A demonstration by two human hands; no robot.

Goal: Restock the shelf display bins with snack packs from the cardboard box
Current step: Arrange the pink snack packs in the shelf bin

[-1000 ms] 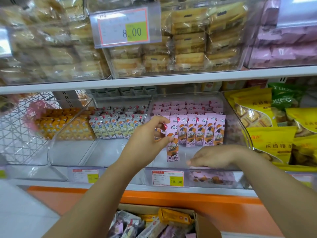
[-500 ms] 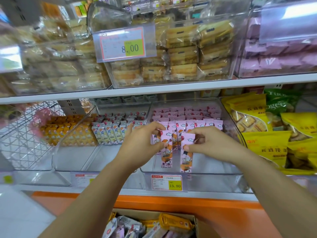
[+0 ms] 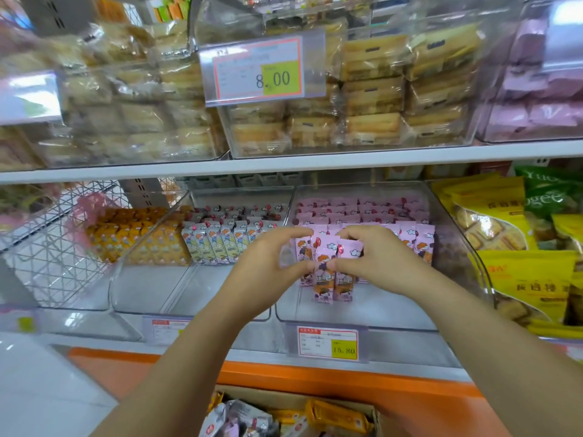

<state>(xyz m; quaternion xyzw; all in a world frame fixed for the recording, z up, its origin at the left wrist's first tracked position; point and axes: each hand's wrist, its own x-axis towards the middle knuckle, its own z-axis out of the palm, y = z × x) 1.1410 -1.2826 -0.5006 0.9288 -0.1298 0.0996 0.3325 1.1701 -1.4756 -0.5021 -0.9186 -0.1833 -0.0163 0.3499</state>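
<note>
Both hands reach into the clear display bin (image 3: 353,313) that holds pink snack packs (image 3: 410,238) stood in rows. My left hand (image 3: 268,263) pinches a pink pack (image 3: 323,279) between thumb and fingers. Right beside it, my right hand (image 3: 372,260) pinches a second pink pack (image 3: 344,283). The two packs stand upright side by side in front of the pink row. The cardboard box (image 3: 296,395) sits open below the shelf with several mixed packs (image 3: 252,421) inside.
Left of the pink bin stands a bin of white-grey packs (image 3: 220,244), then orange packs (image 3: 132,234) and a wire basket (image 3: 47,247). Yellow bags (image 3: 520,272) fill the right. The upper shelf (image 3: 284,167) carries bins of bread packs. A 15.80 price tag (image 3: 328,342) hangs in front.
My right hand rose from the bin's front edge with a pink pack and brought it beside the pack in my left hand. Both packs now stand together.
</note>
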